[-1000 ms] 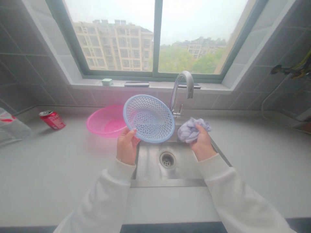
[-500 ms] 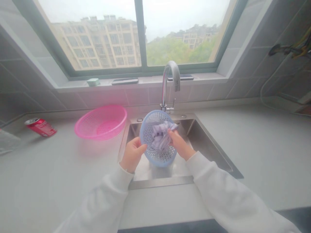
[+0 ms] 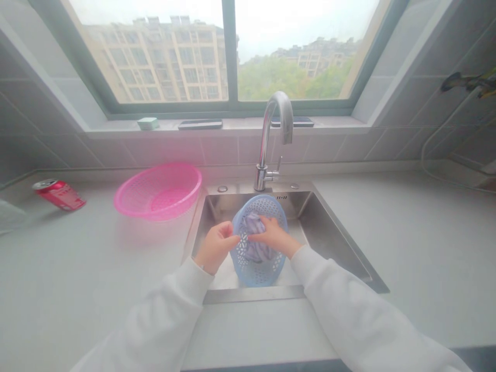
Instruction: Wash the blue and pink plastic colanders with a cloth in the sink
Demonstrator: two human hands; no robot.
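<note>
Pale grey countertop (image 3: 77,279) w/ steel sink (image 3: 333,232) set in. Pink plastic basket (image 3: 158,192) just L of sink, red drink can (image 3: 59,195) on its side further L, plastic bag (image 3: 10,217) at far L edge. Sill (image 3: 248,126) behind sink: pale green block (image 3: 148,123), 2 dark flat items (image 3: 200,124).

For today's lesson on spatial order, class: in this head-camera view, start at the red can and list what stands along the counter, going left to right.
red drink can → pink plastic basket → chrome faucet
</note>
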